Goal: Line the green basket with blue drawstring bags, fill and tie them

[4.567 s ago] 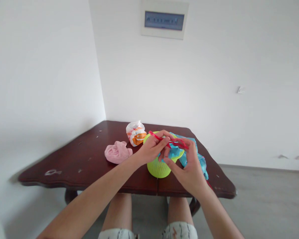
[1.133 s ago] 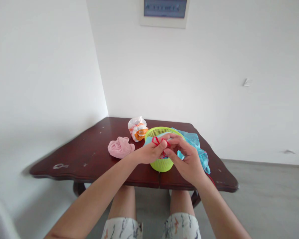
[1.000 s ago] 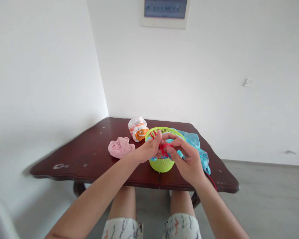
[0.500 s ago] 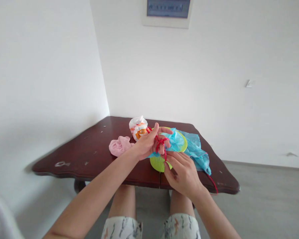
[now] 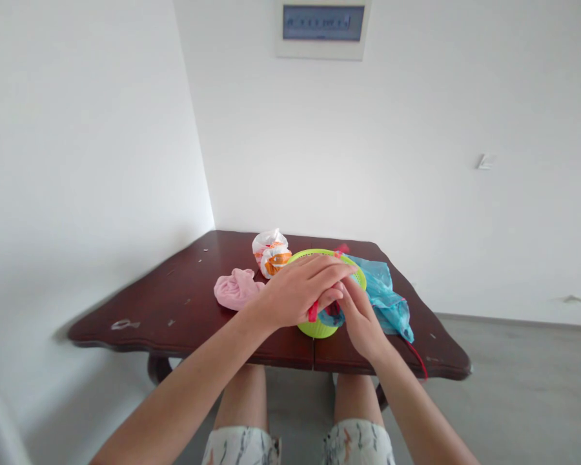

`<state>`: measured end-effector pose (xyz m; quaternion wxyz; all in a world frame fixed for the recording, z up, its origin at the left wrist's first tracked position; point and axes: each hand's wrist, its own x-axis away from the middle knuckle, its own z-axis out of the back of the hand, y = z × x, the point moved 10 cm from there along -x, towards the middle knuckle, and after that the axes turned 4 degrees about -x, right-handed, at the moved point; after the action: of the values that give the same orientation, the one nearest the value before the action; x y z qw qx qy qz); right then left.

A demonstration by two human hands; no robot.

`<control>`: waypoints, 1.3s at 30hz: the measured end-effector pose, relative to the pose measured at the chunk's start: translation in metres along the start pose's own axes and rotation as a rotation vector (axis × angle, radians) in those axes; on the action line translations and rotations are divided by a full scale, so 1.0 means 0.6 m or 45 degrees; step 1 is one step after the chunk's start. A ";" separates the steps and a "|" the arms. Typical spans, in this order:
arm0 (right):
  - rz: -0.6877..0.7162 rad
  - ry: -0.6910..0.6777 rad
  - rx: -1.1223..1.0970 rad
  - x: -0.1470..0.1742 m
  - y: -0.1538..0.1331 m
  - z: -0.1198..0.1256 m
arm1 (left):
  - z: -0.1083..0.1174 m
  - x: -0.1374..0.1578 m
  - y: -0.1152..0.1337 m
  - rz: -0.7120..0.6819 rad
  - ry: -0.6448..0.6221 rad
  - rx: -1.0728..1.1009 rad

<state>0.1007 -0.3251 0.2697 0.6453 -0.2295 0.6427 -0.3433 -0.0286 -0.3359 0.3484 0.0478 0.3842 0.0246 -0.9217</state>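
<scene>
My left hand (image 5: 290,289) is palm down over the basket, its fingers bent and closed around a red ribbon (image 5: 312,311). A crumpled bit of blue plastic (image 5: 330,316) shows beneath it. My right hand (image 5: 364,323) meets it from the right. Its fingers are drawn together and reach under the left fingers, so its fingertips and what they hold are hidden. A blurred red end (image 5: 341,248) shows beyond the hands. Below and behind both hands stands the lime-green mesh basket (image 5: 314,330), its rim partly covered.
Right of the basket lies a blue plastic bag (image 5: 385,294), with a red cord (image 5: 419,358) at the table edge. To the left are a pink cloth (image 5: 237,289) and a white-and-orange plastic bag (image 5: 271,252). All rest on a dark wooden table (image 5: 174,297) against white walls.
The left hand has turned from palm up with spread fingers to palm down and closed. My right hand has moved up and right, its fingers now under the left. Blue plastic over the basket is mostly covered now.
</scene>
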 end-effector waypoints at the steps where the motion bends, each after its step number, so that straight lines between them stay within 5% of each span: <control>1: -0.049 0.016 -0.061 -0.002 0.011 0.000 | -0.005 0.003 0.001 -0.024 0.013 0.063; 6: -0.263 0.073 -0.277 -0.003 0.052 0.005 | -0.030 0.009 0.017 -0.138 -0.006 0.314; 10: -0.301 0.123 -0.390 -0.015 0.058 0.018 | -0.036 0.021 0.008 -0.037 0.056 0.476; 16: -0.188 0.640 -0.372 -0.034 0.092 0.140 | -0.059 0.091 -0.053 0.381 0.218 0.803; 20: -0.132 0.687 -0.127 -0.031 0.101 0.168 | -0.080 0.121 -0.092 0.678 0.113 0.736; 25: -0.096 0.534 -0.158 -0.020 0.064 0.126 | -0.076 0.121 -0.129 0.941 -0.042 0.206; 32: -0.051 -0.130 -0.133 0.001 -0.034 0.015 | -0.081 0.100 -0.139 0.784 -0.020 -0.147; 36: 0.132 0.062 0.253 0.019 -0.037 0.056 | -0.063 0.093 -0.121 0.628 0.113 -0.303; 39: 0.088 0.219 0.539 0.029 0.006 0.096 | -0.059 0.091 -0.107 0.540 0.168 -0.268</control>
<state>0.1569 -0.3440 0.2592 0.6332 -0.0368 0.6166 -0.4664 -0.0487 -0.2730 0.2852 0.2784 0.4329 0.0425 -0.8563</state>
